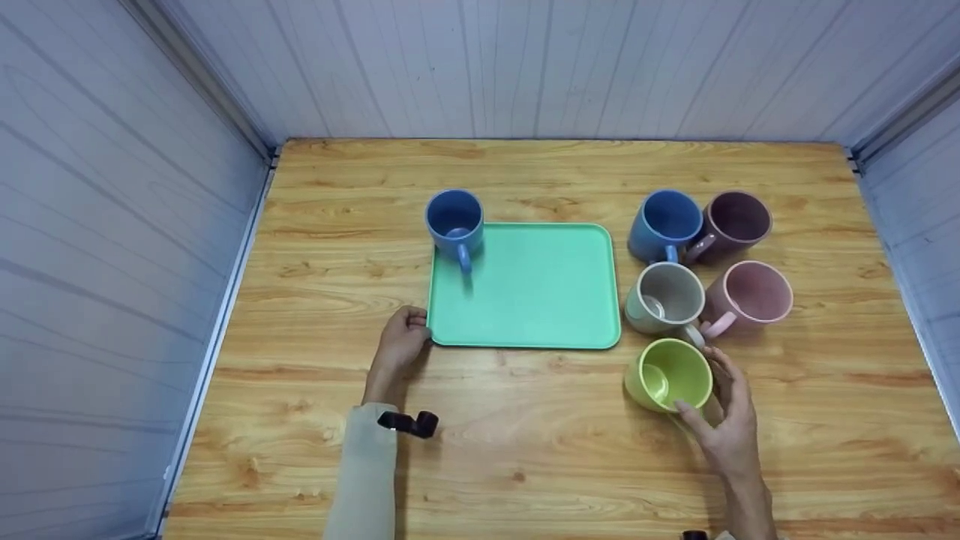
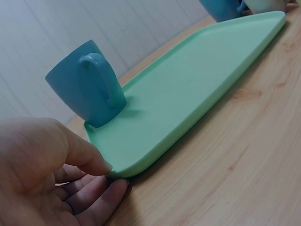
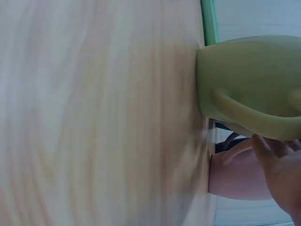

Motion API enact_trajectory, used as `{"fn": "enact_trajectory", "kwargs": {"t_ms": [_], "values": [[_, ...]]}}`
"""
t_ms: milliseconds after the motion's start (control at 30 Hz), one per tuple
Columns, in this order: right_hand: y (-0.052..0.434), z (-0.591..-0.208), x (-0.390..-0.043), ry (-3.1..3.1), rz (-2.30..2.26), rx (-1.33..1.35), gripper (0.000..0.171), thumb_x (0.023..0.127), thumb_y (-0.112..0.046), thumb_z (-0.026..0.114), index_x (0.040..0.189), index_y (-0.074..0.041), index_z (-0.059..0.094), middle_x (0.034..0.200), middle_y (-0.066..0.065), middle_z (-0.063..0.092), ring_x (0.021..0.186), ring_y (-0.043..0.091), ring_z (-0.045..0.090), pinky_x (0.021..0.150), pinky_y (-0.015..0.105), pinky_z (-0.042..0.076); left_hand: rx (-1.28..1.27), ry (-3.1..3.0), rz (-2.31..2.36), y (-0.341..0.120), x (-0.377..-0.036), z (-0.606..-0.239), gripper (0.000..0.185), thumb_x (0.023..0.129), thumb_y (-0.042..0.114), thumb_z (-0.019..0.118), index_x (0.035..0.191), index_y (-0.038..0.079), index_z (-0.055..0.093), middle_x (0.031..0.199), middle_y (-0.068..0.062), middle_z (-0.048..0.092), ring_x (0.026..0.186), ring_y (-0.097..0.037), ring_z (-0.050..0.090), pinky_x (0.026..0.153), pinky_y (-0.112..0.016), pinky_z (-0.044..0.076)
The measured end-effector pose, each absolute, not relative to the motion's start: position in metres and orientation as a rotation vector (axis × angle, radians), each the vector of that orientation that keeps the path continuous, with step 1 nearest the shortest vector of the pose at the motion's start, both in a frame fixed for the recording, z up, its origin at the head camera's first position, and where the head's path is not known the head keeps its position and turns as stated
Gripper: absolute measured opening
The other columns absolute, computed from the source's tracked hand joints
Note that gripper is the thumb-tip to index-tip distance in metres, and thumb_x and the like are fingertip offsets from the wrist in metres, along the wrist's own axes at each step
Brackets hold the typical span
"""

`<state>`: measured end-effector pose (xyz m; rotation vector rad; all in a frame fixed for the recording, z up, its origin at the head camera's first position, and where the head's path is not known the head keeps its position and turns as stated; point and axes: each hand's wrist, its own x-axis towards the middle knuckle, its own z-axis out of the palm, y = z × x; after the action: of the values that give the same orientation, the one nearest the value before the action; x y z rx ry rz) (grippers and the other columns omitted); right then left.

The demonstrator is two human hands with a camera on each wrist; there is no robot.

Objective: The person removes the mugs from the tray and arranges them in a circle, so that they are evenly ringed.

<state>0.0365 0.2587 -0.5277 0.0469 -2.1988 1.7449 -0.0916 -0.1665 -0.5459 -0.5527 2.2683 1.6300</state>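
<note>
My left hand (image 1: 403, 341) pinches the near left corner of the green tray (image 1: 540, 292), thumb on the rim and fingers low at its edge in the left wrist view. A blue mug (image 1: 455, 217) stands on the tray's far left corner, handle towards me. To the right of the tray, my right hand (image 1: 727, 427) holds a yellow-green mug (image 1: 645, 382) from its right side. The thumb is at the near rim and the other fingers are round by the far right side. In the right wrist view, fingertips (image 3: 258, 141) are right at this mug's handle (image 3: 249, 115).
Beyond the yellow-green mug stand a grey-white mug (image 1: 645, 311), a pink mug (image 1: 757, 296), a second blue mug (image 1: 649, 236) and a dark purple mug (image 1: 739, 225), close together. Pale walls (image 1: 510, 67) enclose the wooden table (image 1: 525, 450) at the back and sides.
</note>
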Motion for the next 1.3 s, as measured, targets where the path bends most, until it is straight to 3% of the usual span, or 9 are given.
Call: {"fn": "enact_trajectory", "kwargs": {"t_ms": [200, 400, 467, 600, 733, 967, 1300], "values": [[0.254, -0.499, 0.026, -2.066, 1.624, 0.041, 0.061, 0.07, 0.022, 0.06, 0.128, 0.021, 0.04, 0.122, 0.024, 0.055, 0.115, 0.017, 0.057, 0.1, 0.021, 0.042, -0.543, 2.268, 1.622, -0.166, -0.092, -0.545, 0.031, 0.085, -0.003, 0.046, 0.116, -0.003, 0.052, 0.108, -0.013, 0.051, 0.093, -0.021, 0.046, 0.081, -0.029, 0.041], [0.236, -0.46, 0.005, -2.047, 1.552, 0.087, 0.06, 0.071, 0.019, 0.062, 0.126, 0.022, 0.04, 0.122, 0.007, 0.058, 0.114, 0.017, 0.056, 0.101, 0.024, 0.042, -0.574, 2.261, 1.596, -0.166, -0.093, -0.545, 0.032, 0.085, -0.003, 0.047, 0.117, -0.001, 0.052, 0.109, -0.013, 0.051, 0.095, -0.022, 0.047, 0.082, -0.03, 0.042], [0.229, -0.451, -0.005, -2.038, 1.544, 0.108, 0.062, 0.07, 0.018, 0.064, 0.127, 0.022, 0.04, 0.123, 0.007, 0.057, 0.115, 0.018, 0.056, 0.101, 0.026, 0.042, -0.58, 2.268, 1.586, -0.166, -0.093, -0.546, 0.032, 0.085, -0.002, 0.047, 0.117, -0.001, 0.053, 0.109, -0.012, 0.052, 0.095, -0.022, 0.048, 0.083, -0.03, 0.042], [0.214, -0.443, -0.026, -2.094, 1.523, 0.086, 0.067, 0.071, 0.014, 0.069, 0.132, 0.013, 0.042, 0.126, 0.007, 0.055, 0.118, 0.014, 0.053, 0.1, 0.022, 0.042, -0.57, 2.278, 1.581, -0.166, -0.092, -0.548, 0.032, 0.084, -0.003, 0.047, 0.115, -0.001, 0.053, 0.108, -0.012, 0.052, 0.096, -0.022, 0.048, 0.083, -0.031, 0.043], [0.195, -0.437, -0.045, -2.18, 1.525, 0.128, 0.072, 0.072, 0.008, 0.073, 0.137, 0.005, 0.04, 0.133, 0.01, 0.051, 0.125, 0.015, 0.049, 0.106, 0.028, 0.038, -0.557, 2.279, 1.581, -0.166, -0.092, -0.548, 0.032, 0.084, -0.001, 0.048, 0.115, 0.0, 0.054, 0.108, -0.012, 0.052, 0.095, -0.022, 0.048, 0.082, -0.031, 0.043], [0.147, -0.412, -0.063, -2.335, 1.608, 0.213, 0.076, 0.079, -0.002, 0.072, 0.142, 0.007, 0.03, 0.141, 0.021, 0.039, 0.132, 0.031, 0.039, 0.11, 0.043, 0.033, -0.555, 2.271, 1.58, -0.164, -0.093, -0.547, 0.032, 0.083, 0.0, 0.048, 0.115, 0.0, 0.054, 0.108, -0.011, 0.053, 0.095, -0.022, 0.049, 0.081, -0.03, 0.043], [0.113, -0.457, -0.109, -2.614, 1.608, 0.209, 0.089, 0.083, -0.039, 0.07, 0.15, -0.009, 0.02, 0.151, 0.01, 0.028, 0.136, 0.03, 0.035, 0.11, 0.047, 0.033, -0.572, 2.267, 1.552, -0.164, -0.094, -0.546, 0.034, 0.084, 0.0, 0.048, 0.117, 0.0, 0.053, 0.109, -0.011, 0.053, 0.096, -0.022, 0.049, 0.082, -0.031, 0.044]]}}
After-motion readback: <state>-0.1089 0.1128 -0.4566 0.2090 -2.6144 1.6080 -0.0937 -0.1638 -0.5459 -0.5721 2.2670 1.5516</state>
